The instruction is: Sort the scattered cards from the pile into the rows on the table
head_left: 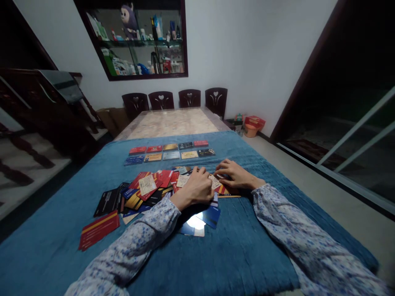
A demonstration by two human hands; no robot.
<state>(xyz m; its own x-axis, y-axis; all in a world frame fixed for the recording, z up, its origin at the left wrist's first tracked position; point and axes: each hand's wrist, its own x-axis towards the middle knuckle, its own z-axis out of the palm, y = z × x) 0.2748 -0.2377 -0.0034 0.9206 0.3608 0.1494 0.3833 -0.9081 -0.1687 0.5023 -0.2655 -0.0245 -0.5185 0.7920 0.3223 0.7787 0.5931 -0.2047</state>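
Note:
A loose pile of bank cards (pixel 154 199) in red, black, blue and gold is spread over the blue cloth. Over its right part lies my left hand (pixel 197 187), its fingers curled down and their tips hidden; what they hold, if anything, I cannot make out. Close by on the right, my right hand (pixel 234 173) has bent fingers held apart, reaching down to the cards. A beige card (pixel 215 182) shows between the two hands. Red and yellow cards (pixel 224 190) stick out under my right hand. Blue cards (pixel 211 216) lie nearer me, one with a bright glare.
Two rows of card stacks (pixel 171 155) stand beyond the pile. Several red cards (pixel 100 230) lie fanned at the left. The blue cloth (pixel 240 246) covers the near table; its bare marble top (pixel 175 121) extends behind, with dark chairs (pixel 189 98) at the far end.

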